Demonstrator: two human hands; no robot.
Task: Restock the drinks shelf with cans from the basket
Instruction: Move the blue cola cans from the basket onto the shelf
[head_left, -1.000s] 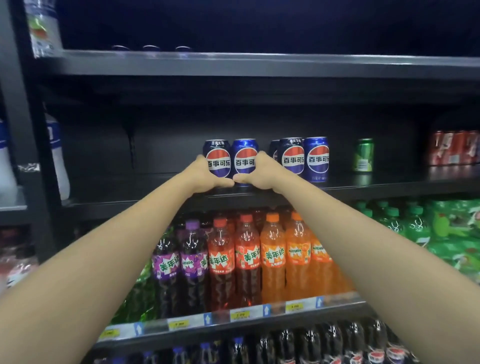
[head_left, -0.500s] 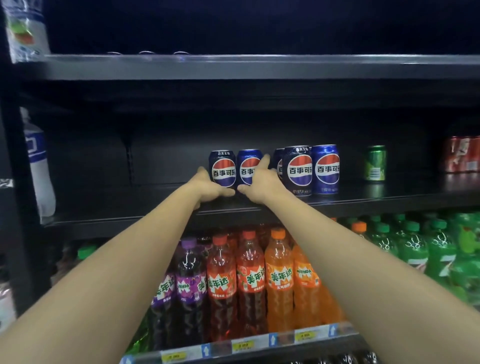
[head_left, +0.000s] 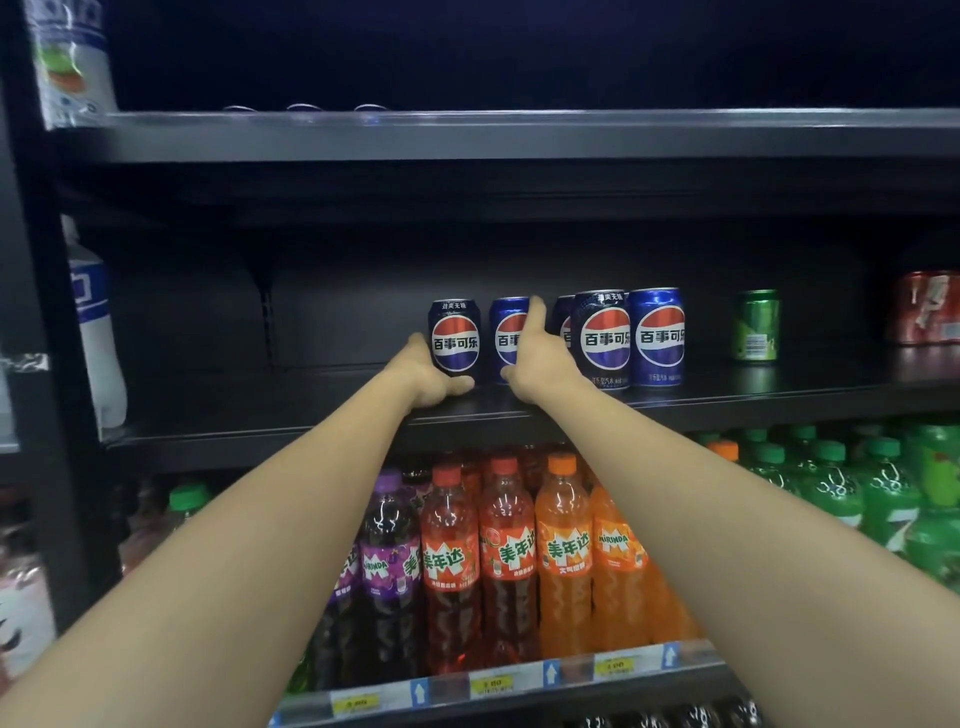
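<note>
Right hand (head_left: 540, 358) hides blue can (head_left: 506, 332) label — grip unclear.
</note>
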